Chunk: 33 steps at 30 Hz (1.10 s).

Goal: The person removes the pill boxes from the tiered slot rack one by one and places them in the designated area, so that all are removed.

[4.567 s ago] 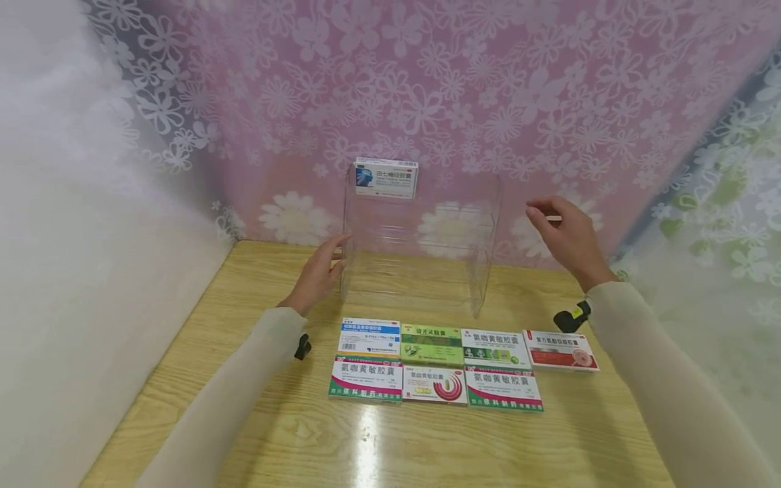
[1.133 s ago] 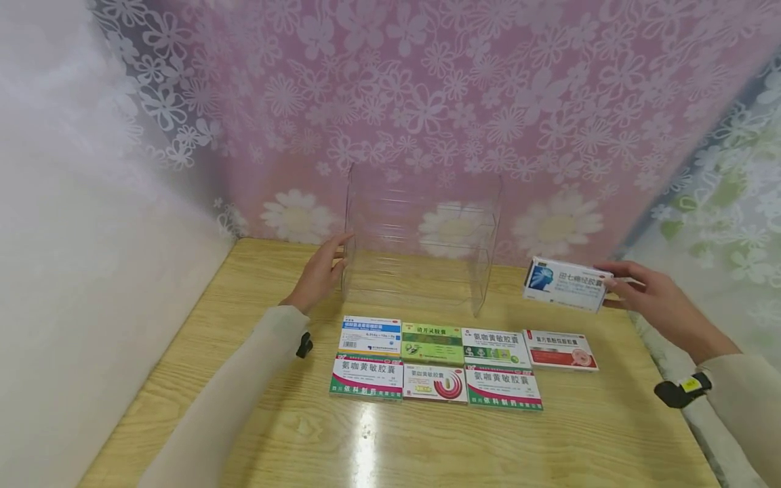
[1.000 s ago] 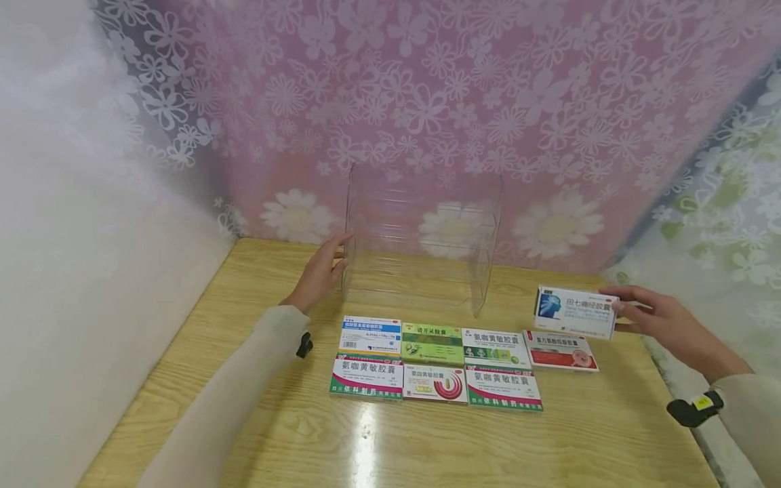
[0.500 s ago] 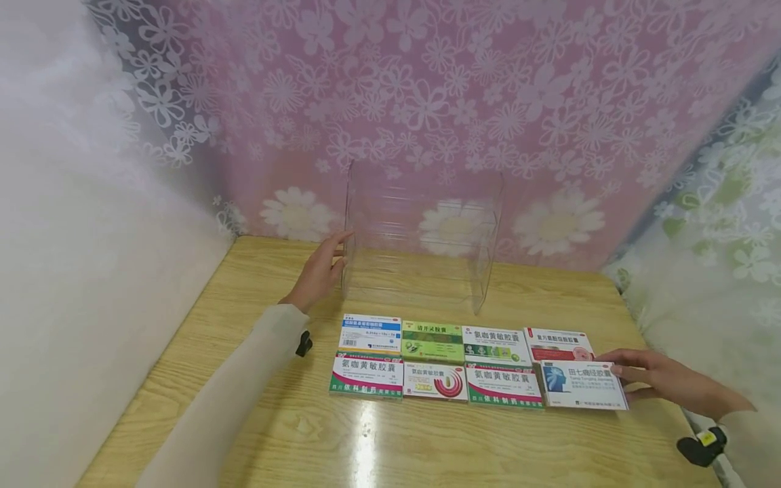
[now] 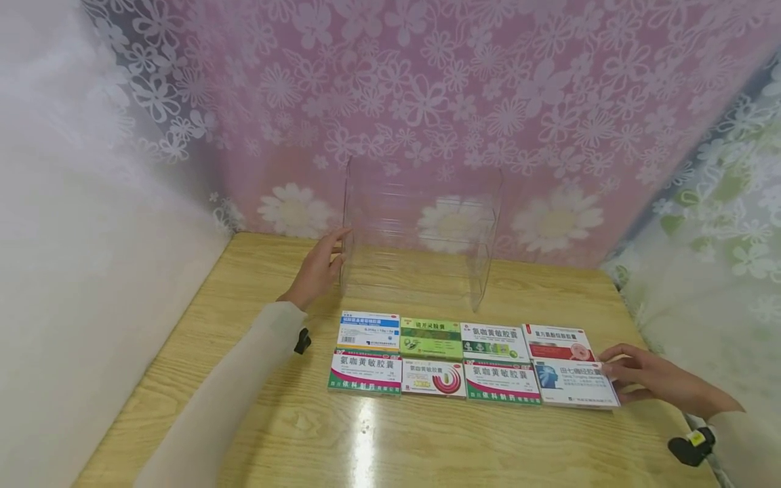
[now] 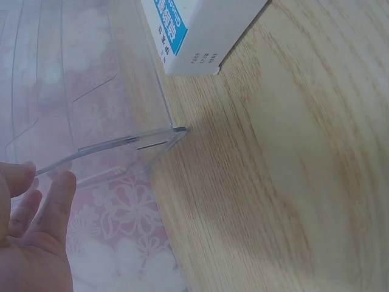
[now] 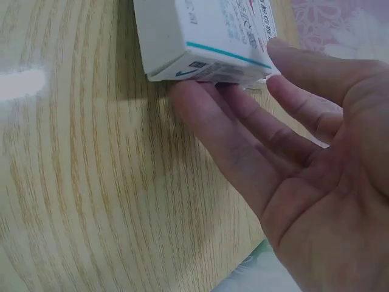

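Observation:
My left hand (image 5: 314, 274) pinches the left side panel of a clear plastic tiered display stand (image 5: 482, 271); the left wrist view shows thumb and fingers on either side of the panel's edge (image 6: 115, 143). My right hand (image 5: 665, 379) is at the right end of a white medicine box (image 5: 576, 385) with a blue head picture. In the right wrist view its extended fingertips (image 7: 188, 94) touch the box's end, and the thumb is by a corner. This box lies at the right of the front row, beside a green-and-pink medicine box (image 5: 502, 381).
Several more medicine boxes lie flat in two rows before the stand, among them a blue-and-white box (image 5: 369, 331), a green box (image 5: 431, 339) and a red-and-white box (image 5: 559, 343). Flowered curtain (image 5: 427, 88) hangs behind the wooden table (image 5: 293, 434).
The white box with the head picture was at the stand's top left. My right hand carried it right, lowered it to the front row and slid it slightly left. My left hand has stayed put.

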Tool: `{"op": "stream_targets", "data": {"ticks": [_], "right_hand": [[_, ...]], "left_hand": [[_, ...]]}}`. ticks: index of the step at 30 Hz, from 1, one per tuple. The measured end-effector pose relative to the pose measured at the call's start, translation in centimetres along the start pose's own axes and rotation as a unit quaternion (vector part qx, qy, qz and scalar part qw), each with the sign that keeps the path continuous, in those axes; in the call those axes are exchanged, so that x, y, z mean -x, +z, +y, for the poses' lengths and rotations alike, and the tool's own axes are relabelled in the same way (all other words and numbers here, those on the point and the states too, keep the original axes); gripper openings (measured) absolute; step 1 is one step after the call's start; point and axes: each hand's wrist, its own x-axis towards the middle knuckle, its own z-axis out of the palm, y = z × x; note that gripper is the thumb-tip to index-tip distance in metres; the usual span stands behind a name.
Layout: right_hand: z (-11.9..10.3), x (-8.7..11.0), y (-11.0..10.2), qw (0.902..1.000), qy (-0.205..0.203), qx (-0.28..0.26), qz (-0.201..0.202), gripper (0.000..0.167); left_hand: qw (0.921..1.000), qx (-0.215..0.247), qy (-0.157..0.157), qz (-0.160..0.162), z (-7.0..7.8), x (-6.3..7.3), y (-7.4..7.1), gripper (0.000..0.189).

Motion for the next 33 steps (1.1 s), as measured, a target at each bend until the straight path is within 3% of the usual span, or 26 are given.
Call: {"op": "stream_targets", "data": {"ticks": [11, 24, 27, 30, 33], "right_hand": [[-1.1, 0.0, 0.6, 0.9982, 0.037, 0.03, 0.036, 0.085], [-2.5, 0.0, 1.6, 0.9984, 0.026, 0.034, 0.035, 0.081], [-2.4, -0.1, 1.6, 0.997, 0.021, 0.057, 0.048, 0.08], [-2.3, -0.1, 1.5, 0.9846, -0.031, 0.137, 0.105, 0.073], [-2.8, -0.5, 1.5, 0.9465, -0.094, 0.232, 0.204, 0.064]], "left_hand": [[1.0, 0.006, -0.007, -0.001, 0.1, 0.1, 0.0, 0.064], [1.0, 0.0, 0.001, 0.001, 0.2, 0.3, 0.0, 0.063], [1.0, 0.001, 0.005, 0.001, 0.2, 0.3, 0.1, 0.062], [1.0, 0.005, 0.0, -0.005, 0.1, 0.3, 0.1, 0.061], [0.9995, 0.026, -0.014, -0.01, 0.0, 0.4, -0.1, 0.064]]}}
